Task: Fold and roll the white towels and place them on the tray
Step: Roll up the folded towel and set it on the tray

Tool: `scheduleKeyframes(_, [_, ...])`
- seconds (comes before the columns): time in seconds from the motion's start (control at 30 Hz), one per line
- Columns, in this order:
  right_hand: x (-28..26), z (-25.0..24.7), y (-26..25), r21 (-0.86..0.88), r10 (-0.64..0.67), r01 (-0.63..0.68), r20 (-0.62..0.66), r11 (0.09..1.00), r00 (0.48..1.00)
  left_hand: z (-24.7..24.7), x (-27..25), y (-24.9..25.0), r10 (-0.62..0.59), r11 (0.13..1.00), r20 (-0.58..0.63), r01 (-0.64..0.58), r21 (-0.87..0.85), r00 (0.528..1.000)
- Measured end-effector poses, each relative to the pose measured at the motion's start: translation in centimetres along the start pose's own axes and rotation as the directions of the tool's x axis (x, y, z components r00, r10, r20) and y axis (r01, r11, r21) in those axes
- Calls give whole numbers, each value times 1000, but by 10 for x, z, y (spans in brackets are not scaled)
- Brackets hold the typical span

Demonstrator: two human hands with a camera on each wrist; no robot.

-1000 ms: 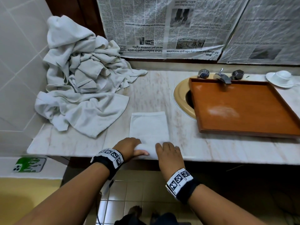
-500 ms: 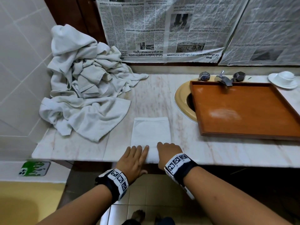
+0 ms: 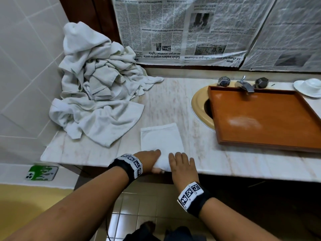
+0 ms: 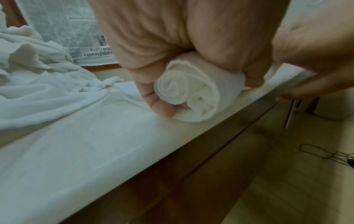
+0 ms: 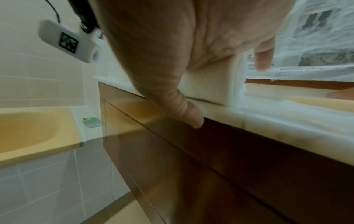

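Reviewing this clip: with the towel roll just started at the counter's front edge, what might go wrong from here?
1. The roll sits right at the counter edge; it might slip off toward the floor.
2. Only the left hand curls round the roll; the right hand lies flatter, so the roll may come out uneven.
3. The loose towel pile lies close beside the unrolled part and could get caught up.

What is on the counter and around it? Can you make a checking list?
Surface: pale marble counter, towel at its front edge.
Job's things: folded towel, near end rolled; towel pile at left; wooden tray over the sink, nothing in it.
Clutter: cup and saucer; phone.
Grippers: left hand grips the roll; right hand rests on it.
Cables: thin wire on floor.
Surroundings: newspaper on wall, tap.
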State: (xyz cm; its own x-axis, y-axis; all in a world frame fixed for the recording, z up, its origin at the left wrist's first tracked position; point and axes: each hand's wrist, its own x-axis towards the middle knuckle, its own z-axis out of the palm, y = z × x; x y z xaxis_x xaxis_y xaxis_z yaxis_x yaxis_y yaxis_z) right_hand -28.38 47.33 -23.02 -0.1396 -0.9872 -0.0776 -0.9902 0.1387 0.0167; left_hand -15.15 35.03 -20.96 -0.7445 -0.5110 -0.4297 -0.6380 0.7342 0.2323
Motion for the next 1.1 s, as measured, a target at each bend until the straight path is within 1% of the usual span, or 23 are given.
scheduleKeyframes(0.07, [6,-1,4,15,2,-2,1,1000,1000,2,-3,3,3,998,-31,-1,56,1000])
scheduleKeyframes(0.17, [14,-15,6,1,7,-7,41,1000,999,10,-11,9,60,977,-199,-17,213,978])
scheduleKeyframes(0.23, [21,-22,9,-8,12,-12,112,1000,994,23,-17,8,109,935,-306,7,353,946])
scheduleKeyframes(0.3, [29,-25,14,22,-28,25,132,999,991,44,-20,9,132,907,-398,51,417,908])
scheduleKeyframes(0.4, [38,-31,19,77,-58,45,175,996,983,60,-25,15,129,915,-476,80,395,870])
scheduleKeyframes(0.47, [43,-30,22,77,-83,69,194,995,978,59,-20,13,145,932,-540,68,355,829])
scheduleKeyframes(0.5, [44,-30,23,81,-86,71,199,994,976,55,-16,10,148,943,-556,52,328,818])
scheduleKeyframes(0.53, [44,-31,22,89,-81,63,209,994,974,49,-12,6,131,956,-546,41,290,827])
scheduleKeyframes(0.57, [43,-31,22,98,-68,48,212,994,975,40,-9,3,101,972,-502,23,235,859])
scheduleKeyframes(0.6, [41,-32,21,108,-47,27,191,994,980,32,-7,2,76,987,-442,-4,161,894])
scheduleKeyframes(0.67, [30,-29,16,89,1,-12,130,996,992,22,1,-7,19,999,-317,-7,40,948])
scheduleKeyframes(0.7, [23,-25,13,61,19,-26,102,998,995,18,5,-11,11,1000,-265,-15,-14,964])
scheduleKeyframes(0.77, [8,-15,6,25,39,-41,76,999,996,10,9,-18,6,989,-231,-39,-140,973])
scheduleKeyframes(0.8, [2,-9,4,23,38,-38,35,999,999,7,12,-20,2,982,-209,-41,-182,978])
scheduleKeyframes(0.87, [-3,-1,2,18,28,-27,-37,999,999,2,16,-21,9,977,-133,-37,-209,991])
scheduleKeyframes(0.93, [0,-2,4,-3,28,-28,-75,1000,997,-4,17,-14,-4,974,-93,-17,-225,996])
scheduleKeyframes(1.0, [6,-8,8,-5,49,-49,-37,999,998,-10,11,-5,-25,984,-107,6,-181,994])
scheduleKeyframes(1.03, [9,-15,9,-4,52,-52,12,999,999,-10,8,-1,-38,994,-155,21,-110,987])
scheduleKeyframes(1.07, [11,-22,10,-4,54,-54,74,999,996,-7,5,2,-32,999,-262,29,-12,965])
scheduleKeyframes(1.1, [13,-26,11,0,49,-49,127,999,991,-2,0,7,-4,997,-395,36,72,919])
